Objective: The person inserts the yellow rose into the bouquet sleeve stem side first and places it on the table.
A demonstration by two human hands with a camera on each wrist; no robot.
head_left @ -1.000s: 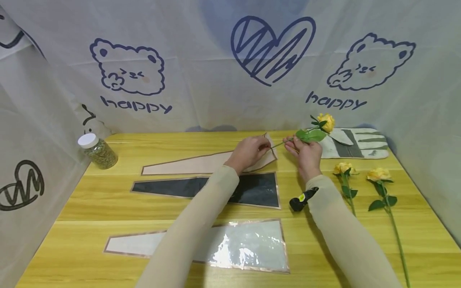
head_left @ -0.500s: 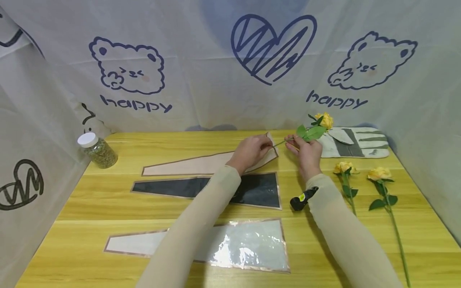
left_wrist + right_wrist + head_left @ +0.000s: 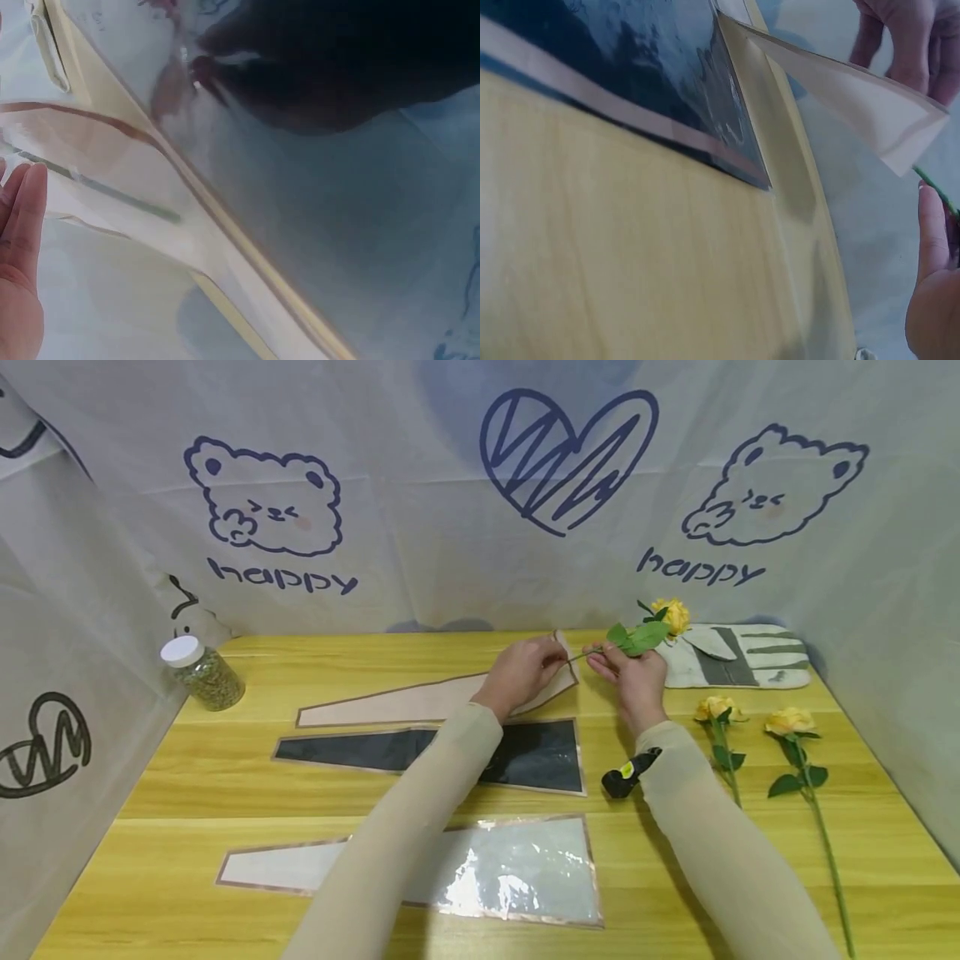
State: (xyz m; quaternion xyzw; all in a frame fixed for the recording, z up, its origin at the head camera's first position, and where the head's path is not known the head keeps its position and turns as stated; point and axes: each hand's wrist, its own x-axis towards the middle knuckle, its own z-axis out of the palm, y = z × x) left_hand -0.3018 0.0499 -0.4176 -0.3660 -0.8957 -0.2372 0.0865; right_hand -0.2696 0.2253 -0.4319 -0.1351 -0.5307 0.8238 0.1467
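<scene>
My left hand (image 3: 523, 677) pinches the raised wide end of a pale pink tapered sleeve (image 3: 405, 700) at the back. Close to its right, my right hand (image 3: 640, 681) holds a yellow rose (image 3: 670, 617) by the stem, just below the green leaves (image 3: 647, 636). The stem slants down left into the sleeve's mouth; through clear film its green length (image 3: 127, 196) shows inside in the left wrist view. In the right wrist view the sleeve (image 3: 855, 94) stands lifted between my left hand (image 3: 922, 37) and right hand (image 3: 934, 277).
A black sleeve (image 3: 536, 756) and a white one (image 3: 517, 877) lie nearer me. Two yellow roses (image 3: 717, 710) (image 3: 790, 722) and a white-and-grey glove (image 3: 776, 660) are at right. A white-lidded jar (image 3: 213, 681) stands at back left, before a cloth backdrop (image 3: 420, 527).
The rose and my right hand have shifted slightly left, closer to my left hand, and more of the stem is inside the sleeve. My left hand stays nearly in place.
</scene>
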